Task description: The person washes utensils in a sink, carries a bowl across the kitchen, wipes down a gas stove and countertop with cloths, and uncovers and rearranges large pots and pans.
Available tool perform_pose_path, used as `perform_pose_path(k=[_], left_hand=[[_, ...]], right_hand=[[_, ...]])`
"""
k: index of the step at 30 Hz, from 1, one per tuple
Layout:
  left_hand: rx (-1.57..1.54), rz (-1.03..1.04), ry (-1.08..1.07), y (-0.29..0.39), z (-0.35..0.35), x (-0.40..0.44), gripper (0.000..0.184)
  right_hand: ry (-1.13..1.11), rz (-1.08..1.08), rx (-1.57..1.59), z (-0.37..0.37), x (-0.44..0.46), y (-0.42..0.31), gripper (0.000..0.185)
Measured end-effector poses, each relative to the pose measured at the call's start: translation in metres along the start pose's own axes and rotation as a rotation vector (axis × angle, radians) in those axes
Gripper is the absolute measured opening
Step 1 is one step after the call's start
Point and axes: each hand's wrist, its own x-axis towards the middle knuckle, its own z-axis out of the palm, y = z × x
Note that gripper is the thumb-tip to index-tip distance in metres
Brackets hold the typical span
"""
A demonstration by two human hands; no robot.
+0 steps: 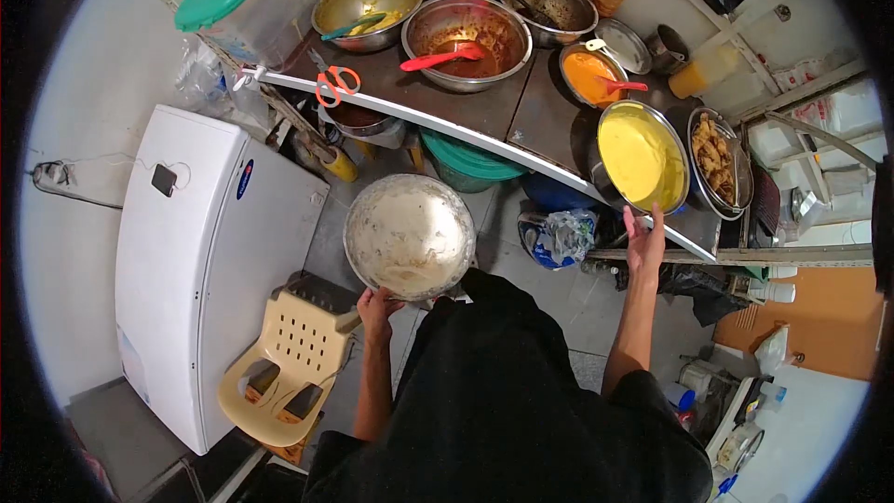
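Observation:
My left hand (378, 309) is closed on the near rim of a wide metal bowl (410, 237), whose inside is coated with pale, flour-like residue. The bowl is held over the floor, in front of my body. At the counter's front edge, my right hand (644, 240) has its fingers spread, with the fingertips at the near side of a steel bowl of yellow batter (638, 154). Whether they press on it is unclear. To the right of the batter stands a bowl of browned food pieces (715, 160). Behind it is a bowl of orange sauce (589, 74) with a red spatula.
On the counter (428, 119) are orange-handled scissors (335, 84), a red-sauce bowl (466, 45) and several other bowls. A white appliance (177, 261) and a beige chair (296, 345) stand at left. Below the counter are a green-lidded tub (470, 163) and plastic bags (563, 235).

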Motion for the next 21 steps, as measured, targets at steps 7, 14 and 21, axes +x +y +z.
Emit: perform_pose_path(k=[7, 14, 21], left_hand=[[-0.037, 0.022, -0.014, -0.009, 0.000, 0.002, 0.012], [-0.033, -0.032, 0.050, -0.014, 0.005, 0.005, 0.011], [-0.031, 0.048, 0.039, -0.021, 0.003, -0.006, 0.016]], right_hand=[[0.116, 0.019, -0.017, 0.020, -0.047, 0.018, 0.071], [-0.039, 0.254, -0.102, 0.021, -0.042, 0.098, 0.043], [-0.208, 0.355, -0.332, -0.008, 0.006, 0.114, 0.034]])
